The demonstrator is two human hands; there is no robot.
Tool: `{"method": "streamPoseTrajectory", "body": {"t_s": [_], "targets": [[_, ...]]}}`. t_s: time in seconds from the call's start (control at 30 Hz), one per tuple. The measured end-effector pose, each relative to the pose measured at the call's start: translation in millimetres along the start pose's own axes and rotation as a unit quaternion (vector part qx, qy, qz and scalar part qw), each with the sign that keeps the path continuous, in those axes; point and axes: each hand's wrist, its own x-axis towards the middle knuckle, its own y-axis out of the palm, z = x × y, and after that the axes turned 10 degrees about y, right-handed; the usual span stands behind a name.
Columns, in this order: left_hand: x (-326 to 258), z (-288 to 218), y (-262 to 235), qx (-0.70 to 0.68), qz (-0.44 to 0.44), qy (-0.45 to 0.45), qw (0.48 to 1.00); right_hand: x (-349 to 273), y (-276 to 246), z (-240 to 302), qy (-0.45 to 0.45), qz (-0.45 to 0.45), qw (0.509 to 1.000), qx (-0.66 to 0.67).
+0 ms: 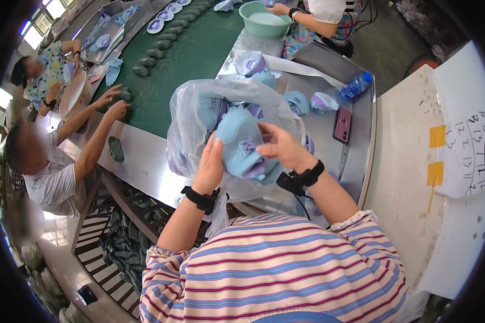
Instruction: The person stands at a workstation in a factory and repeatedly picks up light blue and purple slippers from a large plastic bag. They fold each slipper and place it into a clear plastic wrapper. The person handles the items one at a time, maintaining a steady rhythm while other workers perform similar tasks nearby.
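Note:
A light blue and purple piece, apparently a fabric shoe upper (237, 132), is held up between my two hands over a clear plastic bag (186, 99). My left hand (210, 167) is pressed along its left side, fingers pointing up. My right hand (285, 148) grips its right side, thumb on the front near the purple laces. Other blue and purple uppers (213, 107) fill the bag behind it. Black bands circle both my wrists, and a small black box hangs at the right one.
Dark green shoe lasts (156, 53) line the green conveyor belt (199, 51). On the metal bench right of the bag are loose uppers (324, 102), a phone (342, 125) and a blue bottle (357, 85). Co-workers sit at left and beyond a green basin (264, 27).

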Motion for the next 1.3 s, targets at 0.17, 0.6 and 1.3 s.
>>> {"method": "streamPoseTrajectory", "body": {"t_s": [0.17,0.6,1.3], "targets": [[1.1,-2.1,1.0,-0.009,0.049,-0.043,0.998,-4.9,6.2,-14.0,-0.050,-0.081,0.994,0.058],[6.7,-36.5,-2.0,-0.077,-0.014,0.009,0.997,-37.9,9.6,17.8,-0.280,0.080,0.948,-0.129],[27.2,-26.5,-13.1,-0.087,0.038,-0.017,0.995,-57.1,29.6,11.8,-0.458,0.015,0.855,-0.242]]}}
